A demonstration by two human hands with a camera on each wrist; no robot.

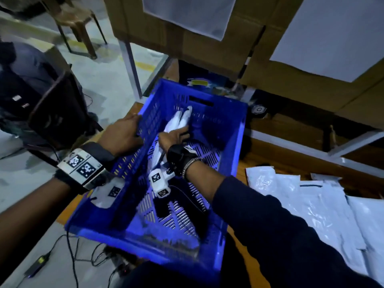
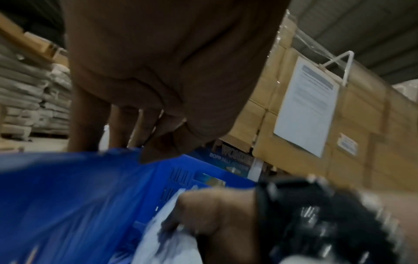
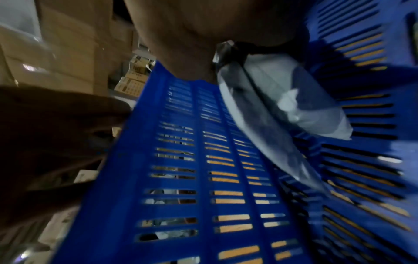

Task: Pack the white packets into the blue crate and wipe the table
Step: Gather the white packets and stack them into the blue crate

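Packing is the step in hand. Our right hand (image 1: 174,136) grips a white packet (image 1: 178,121) low inside the blue crate (image 1: 239,142); our left hand (image 1: 122,134) clasps its left rim. Next we release, then fetch the remaining packets (image 1: 311,204) from the worktop (image 1: 291,146).
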